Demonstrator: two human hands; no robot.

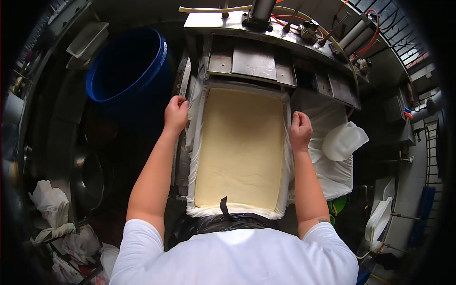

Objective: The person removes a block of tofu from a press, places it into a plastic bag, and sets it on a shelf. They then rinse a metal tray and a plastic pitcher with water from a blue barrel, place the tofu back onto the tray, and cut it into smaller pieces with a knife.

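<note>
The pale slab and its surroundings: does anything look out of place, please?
Possibly: the jug seems to lie tipped on the cloth right of the slab, and a loose black strip pokes over the slab's near edge. No spill shows.

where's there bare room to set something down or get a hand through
Between the left hand and right hand, the pale slab lies open to pass over. For setting down, try the draped cloth below the white jug. The metal frame beyond the slab is crowded with hoses and fittings.
</note>
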